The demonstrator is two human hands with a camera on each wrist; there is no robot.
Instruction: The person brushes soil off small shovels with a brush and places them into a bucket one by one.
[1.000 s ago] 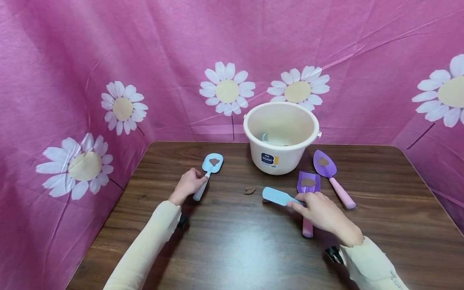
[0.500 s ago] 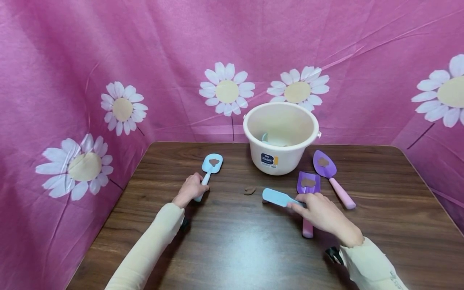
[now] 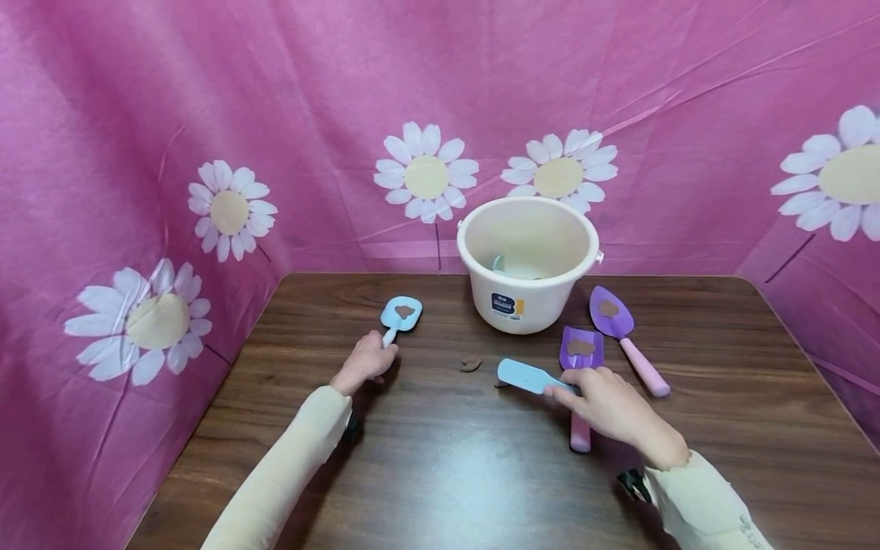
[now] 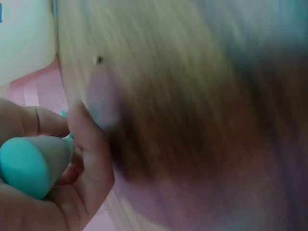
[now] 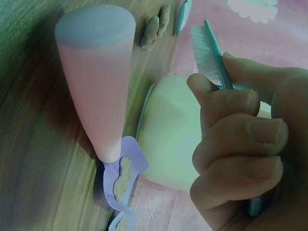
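In the head view my left hand [image 3: 366,360] grips the handle of a small light blue shovel [image 3: 392,315], whose blade bears a brown clay-like lump [image 3: 404,312]. The handle's teal end [image 4: 24,166] pokes out of the curled fingers in the left wrist view. My right hand [image 3: 612,401] holds a light blue brush [image 3: 525,376] by its handle, its white bristles [image 5: 204,57] showing in the right wrist view. Under that hand lies a purple square-bladed shovel [image 3: 573,360] with a pink handle, a brown lump on its blade.
A cream bucket [image 3: 528,302] with a light blue thing [image 3: 498,263] inside stands at the table's back. Right of it lies a pointed purple trowel [image 3: 616,325] bearing a brown lump. Brown pieces [image 3: 471,365] lie mid-table. A pink flowered cloth [image 3: 330,92] hangs behind.
My left hand has gone from touching the blue shovel's handle to wrapping round it, covering its lower end. The right hand and brush have stayed almost still.
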